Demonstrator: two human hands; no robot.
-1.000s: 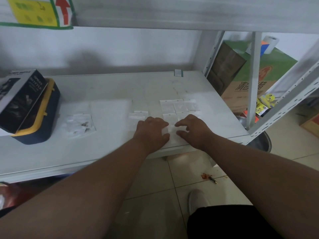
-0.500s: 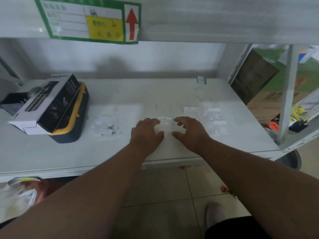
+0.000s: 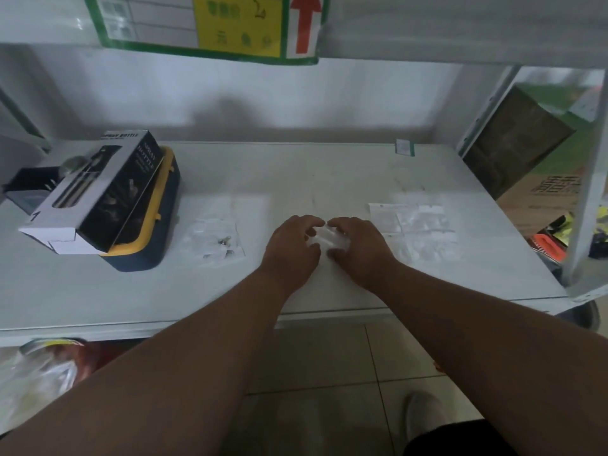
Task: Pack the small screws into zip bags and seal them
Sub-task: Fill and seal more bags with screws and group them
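Note:
A small clear zip bag (image 3: pixel 327 237) sits between my two hands at the middle of the white shelf (image 3: pixel 329 172). My left hand (image 3: pixel 291 248) and my right hand (image 3: pixel 358 246) both pinch it with curled fingers, just above the shelf surface. What the bag holds is hidden. A pile of clear bags with several small dark screws (image 3: pixel 219 240) lies to the left of my left hand. More flat zip bags (image 3: pixel 418 225) are spread out to the right of my right hand.
A black and white spray bottle box (image 3: pixel 98 192) rests on a navy and yellow case (image 3: pixel 154 245) at the shelf's left. An upper shelf with a green and yellow label (image 3: pixel 230 24) hangs overhead. Cardboard boxes (image 3: pixel 526 149) stand beyond the right upright.
My hands have drawn closer together and lifted the small bag off the shelf. The head view has swung left and up, showing more of the label and the box.

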